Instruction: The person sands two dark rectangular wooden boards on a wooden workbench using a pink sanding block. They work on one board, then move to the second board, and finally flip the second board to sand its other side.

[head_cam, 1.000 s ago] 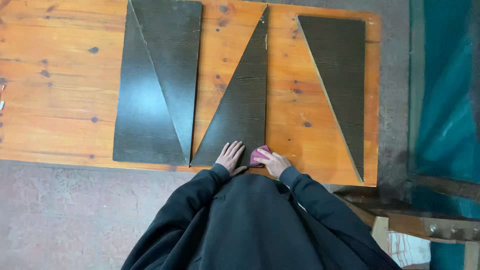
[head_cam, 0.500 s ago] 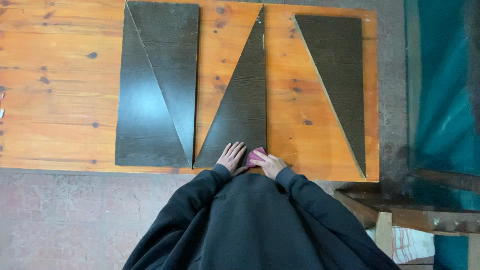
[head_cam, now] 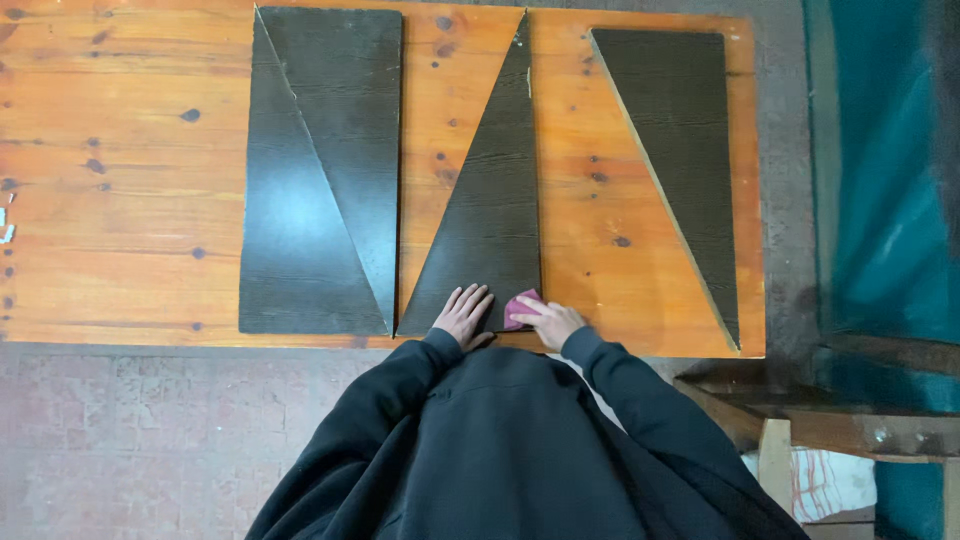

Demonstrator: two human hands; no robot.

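On the near edge of an orange pine table, both hands rest at the base of a dark triangle; the left hand lies flat on the triangle's near end, fingers spread and straight, gripping nothing; the right hand sits just beside it at the triangle's near right corner, fingers curled over a small pink pad, which it presses against the corner where board meets table; the pad is partly hidden under the fingers, so its shape is hard to tell. The triangle lies flat, its point away from the person and its straight long edge on the right; its wood grain shows dull and dark. To its left, near but apart, two more dark pieces lie fitted together along a diagonal into a rectangle, with a pale sheen on the left half; to its right, well apart, another dark piece lies with its wide end far and its point near, by the table's right corner. Black sleeves run up from both wrists to a black top filling the lower frame. Beneath the table shows a worn reddish floor; at right hangs teal cloth, with a wooden frame below it.
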